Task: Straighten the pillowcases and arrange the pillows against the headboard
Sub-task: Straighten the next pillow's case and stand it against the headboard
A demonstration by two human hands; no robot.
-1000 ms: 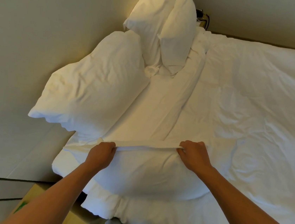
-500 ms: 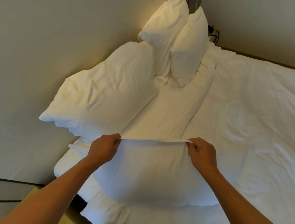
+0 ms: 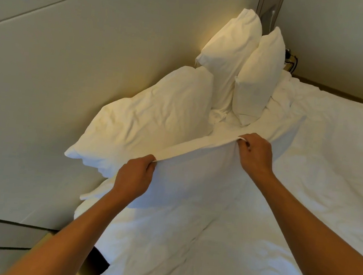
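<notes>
A white pillow (image 3: 196, 175) is lifted off the bed by its top edge. My left hand (image 3: 134, 178) grips that edge at its left corner. At the right corner my right hand (image 3: 254, 155) grips the same edge, and the cloth is stretched taut between the two. Behind it a large crumpled pillow (image 3: 148, 120) leans on the padded beige headboard (image 3: 70, 68). Two more white pillows stand upright further back, one (image 3: 231, 50) against the headboard and one (image 3: 258, 76) in front of it.
A rumpled white duvet (image 3: 305, 196) covers the bed to the right and below. A wooden bedside unit's corner (image 3: 90, 269) shows at the lower left. Dark cables (image 3: 290, 59) sit in the far corner by the wall.
Both hands have raised the held pillow and carried it forward toward the headboard. Its far edge now tilts, with the right hand further away than the left.
</notes>
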